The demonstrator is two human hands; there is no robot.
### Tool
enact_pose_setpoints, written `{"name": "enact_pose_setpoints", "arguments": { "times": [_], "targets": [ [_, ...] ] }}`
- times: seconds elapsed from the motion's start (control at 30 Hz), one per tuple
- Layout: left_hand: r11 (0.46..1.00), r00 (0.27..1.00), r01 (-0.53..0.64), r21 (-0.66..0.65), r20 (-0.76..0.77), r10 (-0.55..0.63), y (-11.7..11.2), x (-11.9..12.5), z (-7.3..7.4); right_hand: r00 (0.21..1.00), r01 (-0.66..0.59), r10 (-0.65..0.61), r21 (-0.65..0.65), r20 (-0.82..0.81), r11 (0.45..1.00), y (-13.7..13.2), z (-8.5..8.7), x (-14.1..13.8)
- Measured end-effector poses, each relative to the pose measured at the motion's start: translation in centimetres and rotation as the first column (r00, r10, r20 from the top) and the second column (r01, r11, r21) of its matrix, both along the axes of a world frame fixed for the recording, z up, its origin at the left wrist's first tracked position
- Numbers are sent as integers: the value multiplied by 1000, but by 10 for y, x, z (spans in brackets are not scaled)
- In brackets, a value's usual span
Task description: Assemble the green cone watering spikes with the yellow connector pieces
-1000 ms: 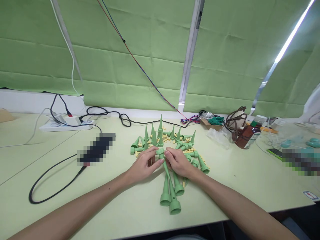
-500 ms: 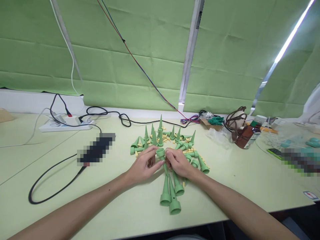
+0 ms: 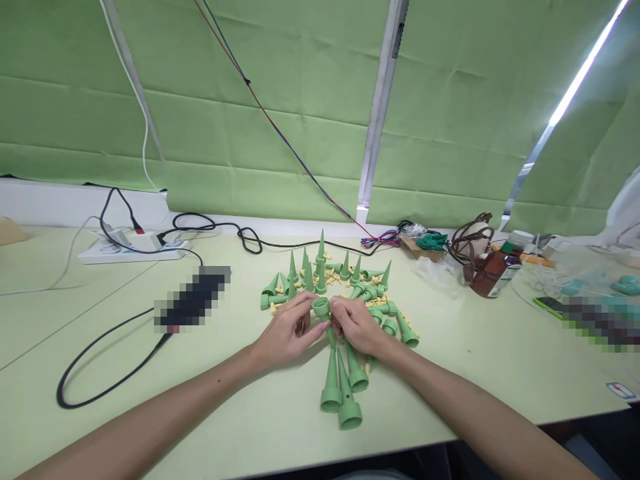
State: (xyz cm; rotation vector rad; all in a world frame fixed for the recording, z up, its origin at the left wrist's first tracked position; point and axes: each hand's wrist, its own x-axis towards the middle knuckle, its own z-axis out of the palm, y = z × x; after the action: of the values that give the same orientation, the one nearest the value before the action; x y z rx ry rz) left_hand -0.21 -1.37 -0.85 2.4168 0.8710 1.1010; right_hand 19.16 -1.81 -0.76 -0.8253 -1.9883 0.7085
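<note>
Between my hands is a green plastic watering spike [image 3: 321, 307], its threaded open end up and its point slanting down. My left hand [image 3: 293, 328] is closed around its left side, thumb below the collar. My right hand [image 3: 356, 324] pinches at its right side; whatever else those fingertips hold is hidden. Just below my hands lie several green spikes, among them one at the front [image 3: 350, 415] with a small hole in its side. Behind my hands more green spikes [image 3: 321, 267] stand upright or lie, with small yellow plastic pieces [image 3: 336, 277] scattered among them.
To the left are a blurred dark device [image 3: 194, 299] with a looping black cable and a white power strip [image 3: 135, 248]. At the right stand a brown bottle [image 3: 493, 272], a clear plastic bag [image 3: 437, 275] and a blurred phone-like object [image 3: 595, 323]. The table's front edge runs below.
The spike's open end has tilted very slightly between my fingers. Both hands keep nearly the same place, and the other spikes have not moved.
</note>
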Motion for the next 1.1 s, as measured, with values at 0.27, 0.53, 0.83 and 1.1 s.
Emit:
{"name": "enact_pose_setpoints", "arguments": {
  "times": [0.27, 0.53, 0.83, 1.1],
  "targets": [
    [1000, 1000, -10, 13, -4, 10, -2, 0, -1, 1000, -1, 1, -15, -16, 1000, 0, -1, 0],
    [996, 1000, -6, 89, -1, 6, -3, 0, -4, 999, -7, 5, -36, -33, 999, -1, -1, 0],
    [989, 1000, 10, 149, 4, -10, -6, 2, -3, 995, -46, 38, -87, -94, 995, 0, -4, 2],
    [990, 1000, 16, 139, 6, -17, -8, 2, -4, 988, -79, 65, -102, -139, 992, -1, -3, 1]
  ]
}}
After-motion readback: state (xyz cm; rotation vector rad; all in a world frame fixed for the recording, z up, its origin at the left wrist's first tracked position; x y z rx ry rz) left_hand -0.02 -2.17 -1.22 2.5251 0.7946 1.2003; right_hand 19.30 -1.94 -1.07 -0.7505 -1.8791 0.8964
